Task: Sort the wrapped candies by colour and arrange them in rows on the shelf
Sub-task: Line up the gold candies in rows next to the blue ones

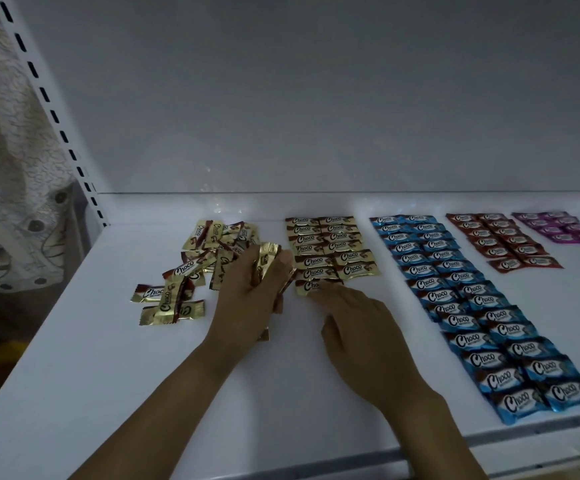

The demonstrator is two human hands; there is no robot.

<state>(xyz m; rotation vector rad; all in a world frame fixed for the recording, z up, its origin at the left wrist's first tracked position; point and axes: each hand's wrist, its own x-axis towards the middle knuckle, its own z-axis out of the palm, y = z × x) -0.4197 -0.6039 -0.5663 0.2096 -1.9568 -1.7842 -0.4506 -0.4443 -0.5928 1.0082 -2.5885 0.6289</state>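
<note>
A loose heap of gold-wrapped candies (209, 251) lies on the left part of the white shelf (108, 341). My left hand (250, 296) grips a bunch of gold candies (266, 261) beside the heap. Two neat gold rows (330, 247) run to the right of it. My right hand (358, 327) rests with straight fingers on the nearest gold candy (307, 286) at the front of the left row. Further right lie two long blue rows (468, 299), two red rows (503, 240) and purple rows (565, 228).
The shelf's grey back wall (316, 98) rises behind the candies. A slotted white upright (56, 123) stands at the left, with a patterned cloth (8, 168) beyond it. The shelf's front edge (316, 462) runs below my forearms.
</note>
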